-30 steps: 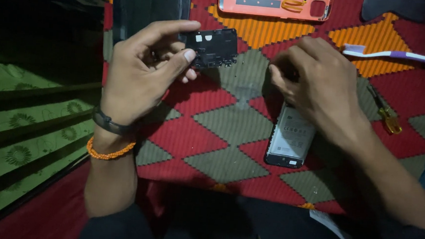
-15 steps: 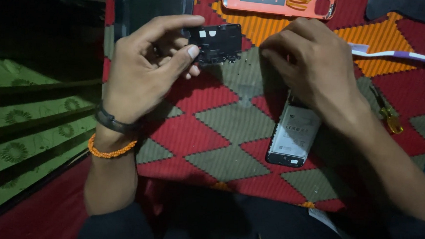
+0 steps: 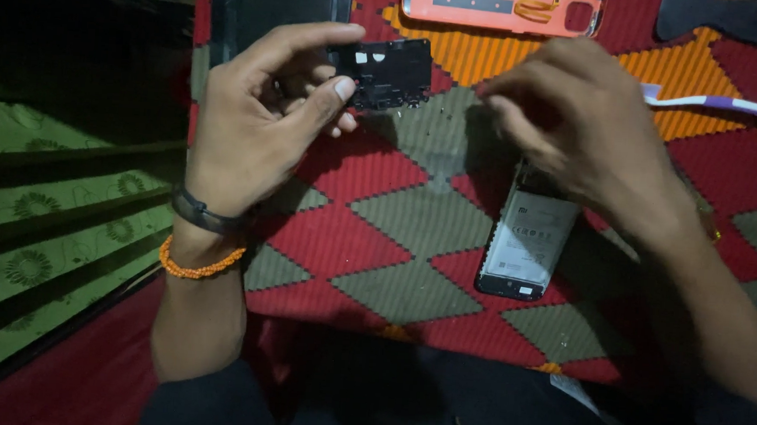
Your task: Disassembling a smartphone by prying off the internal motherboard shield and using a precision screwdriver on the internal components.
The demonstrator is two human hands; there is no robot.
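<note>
hands over an opened phone on a patterned mat

left hand (image 3: 261, 127) pinches a black plastic cover plate (image 3: 385, 71) between thumb and fingers; right hand (image 3: 576, 128), fingers bunched together, hovers above the opened phone (image 3: 525, 243).

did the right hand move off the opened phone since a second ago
Yes. The right hand has lifted up the picture toward the orange back cover, uncovering more of the opened phone lying on the mat.

Two bare forearms without sleeves are shown, the left wrist being ringed by a dark band (image 3: 206, 215) and an orange beaded bracelet (image 3: 198, 264), while dark trousers (image 3: 437, 400) are worn below.
</note>
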